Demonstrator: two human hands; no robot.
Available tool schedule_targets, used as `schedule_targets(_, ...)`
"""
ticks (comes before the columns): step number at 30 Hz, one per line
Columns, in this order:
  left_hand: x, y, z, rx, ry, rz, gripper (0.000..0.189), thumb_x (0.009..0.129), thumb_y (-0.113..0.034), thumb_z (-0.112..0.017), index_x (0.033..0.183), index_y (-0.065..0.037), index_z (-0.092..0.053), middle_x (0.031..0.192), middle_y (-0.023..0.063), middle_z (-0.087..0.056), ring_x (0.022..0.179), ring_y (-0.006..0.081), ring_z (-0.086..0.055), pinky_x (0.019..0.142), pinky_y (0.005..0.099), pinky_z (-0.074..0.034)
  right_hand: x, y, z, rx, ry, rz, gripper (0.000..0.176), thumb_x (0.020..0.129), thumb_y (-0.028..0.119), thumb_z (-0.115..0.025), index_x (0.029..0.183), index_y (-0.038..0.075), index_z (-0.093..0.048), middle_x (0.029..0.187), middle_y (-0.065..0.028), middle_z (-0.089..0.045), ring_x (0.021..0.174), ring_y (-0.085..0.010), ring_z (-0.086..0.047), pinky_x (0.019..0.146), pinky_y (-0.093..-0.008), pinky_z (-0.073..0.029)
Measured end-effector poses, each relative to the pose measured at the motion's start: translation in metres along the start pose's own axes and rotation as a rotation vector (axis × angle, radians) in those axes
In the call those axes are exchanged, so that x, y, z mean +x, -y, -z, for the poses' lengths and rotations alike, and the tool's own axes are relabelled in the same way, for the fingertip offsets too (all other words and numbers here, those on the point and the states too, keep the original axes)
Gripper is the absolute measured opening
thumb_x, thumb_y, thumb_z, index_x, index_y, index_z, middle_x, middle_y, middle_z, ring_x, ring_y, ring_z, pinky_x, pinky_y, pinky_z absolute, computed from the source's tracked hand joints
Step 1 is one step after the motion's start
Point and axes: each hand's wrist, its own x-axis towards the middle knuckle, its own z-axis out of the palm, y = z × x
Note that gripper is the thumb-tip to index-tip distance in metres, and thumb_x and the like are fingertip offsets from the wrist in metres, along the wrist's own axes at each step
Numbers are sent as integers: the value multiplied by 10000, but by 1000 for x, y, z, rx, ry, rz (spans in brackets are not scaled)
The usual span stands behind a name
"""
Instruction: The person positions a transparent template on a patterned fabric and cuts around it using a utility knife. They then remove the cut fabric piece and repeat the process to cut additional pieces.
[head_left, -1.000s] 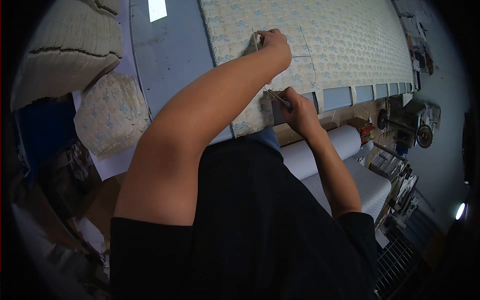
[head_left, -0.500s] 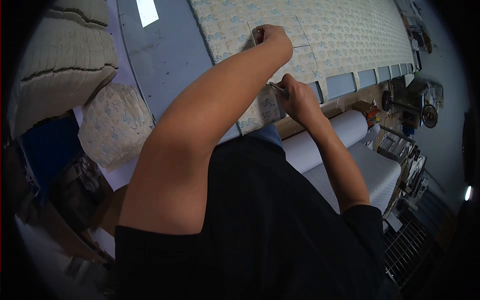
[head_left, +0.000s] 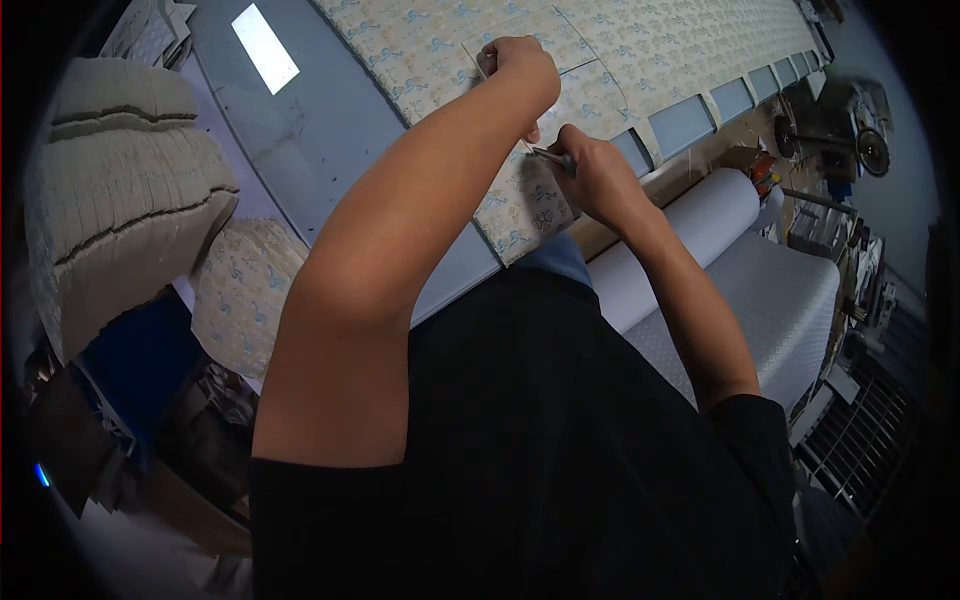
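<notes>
A patterned sheet [head_left: 680, 50], cream with blue and tan figures, lies over the grey-blue table [head_left: 340, 150]. On it, my left hand [head_left: 520, 68] is bent with curled fingers; what they hold is hidden. Thin dark lines [head_left: 578, 66] outline an area of the sheet beside that hand. Nearer my body, my right hand [head_left: 592, 178] is closed around a slim pen-like tool [head_left: 552, 156], its tip at the sheet just below my left forearm. Whether the tip touches the sheet cannot be made out.
Thick stacks of layered sheets [head_left: 125, 210] stand at the left, with a patterned piece [head_left: 245, 290] beside them. A blue item [head_left: 145, 355] lies below. Right of my body are a white roll [head_left: 690, 225] and quilted grey material [head_left: 770, 300]. A wheeled machine [head_left: 835, 140] stands farther right.
The camera view has tilted and shifted, showing more of the left side. Both hands keep nearly the same places on the sheet; a fingertip now shows beneath my left forearm.
</notes>
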Motion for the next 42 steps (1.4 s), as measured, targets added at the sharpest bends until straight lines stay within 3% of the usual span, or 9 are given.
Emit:
schedule_targets(10,-11,-1,6,10,-45,-17,1115,485,-555,-1005,1385,-46,-590,1359,155,-605,1223,359,-647,965,505,-575,-19,-27,-16,225,-138,161,248,871,95,-758,963,2,-547,950,-217,-722,896,-434,-687,721,-438,-552)
schedule_targets(23,-3,5,-4,16,-111,1,948,593,-527,-981,1380,-116,-650,1347,96,-654,1163,315,-685,944,513,-568,-3,8,-32,44,-174,-68,229,901,94,-705,1006,5,-523,909,-234,-708,873,-453,-679,714,-503,-534)
schedule_targets(29,11,28,18,43,274,-196,978,580,-507,-982,1367,-68,-600,1368,177,-606,1244,358,-630,991,426,-555,2,15,-39,56,-224,-129,211,918,112,-693,998,0,-534,898,-239,-708,854,-453,-679,714,-515,-530)
schedule_targets(31,8,25,6,2,32,-118,546,688,-258,-943,1190,-137,-767,1227,102,-732,1045,281,-736,866,404,-583,13,12,-45,53,-252,-128,197,918,111,-686,1000,2,-543,883,-241,-702,852,-454,-679,720,-518,-530)
schedule_targets(32,9,24,-1,12,29,-124,546,688,-258,-943,1190,-137,-767,1227,102,-732,1045,281,-736,866,404,-583,21,11,-48,56,-262,-134,197,918,111,-686,1000,2,-543,883,-241,-702,852,-454,-679,720,-518,-530)
schedule_targets(34,14,25,-21,41,-518,61,388,695,-227,-937,1046,-121,-810,1157,116,-763,1016,254,-743,860,389,-579,41,16,-52,95,-353,-41,184,914,102,-676,1002,4,-547,886,-249,-693,863,-456,-678,729,-519,-528)
schedule_targets(38,28,49,-16,-50,-566,23,290,696,-206,-931,939,-96,-817,1094,137,-776,992,251,-745,858,403,-574,57,30,-49,116,-393,-21,133,896,32,-556,1018,-4,-514,877,-286,-666,857,-495,-655,742,-570,-511)
schedule_targets(40,42,66,7,10,-9,-211,430,688,-317,-932,983,-62,-752,918,149,-750,951,332,-729,895,410,-580,55,31,-47,142,-376,-29,133,893,23,-552,1016,-5,-511,878,-281,-666,862,-495,-655,744,-570,-513)
schedule_targets(42,52,84,7,-78,-13,-234,405,694,-297,-924,978,-65,-753,932,147,-755,943,330,-728,861,413,-577,55,30,-46,121,-336,-59,132,895,22,-548,1020,-4,-511,885,-277,-669,867,-492,-656,744,-570,-514)
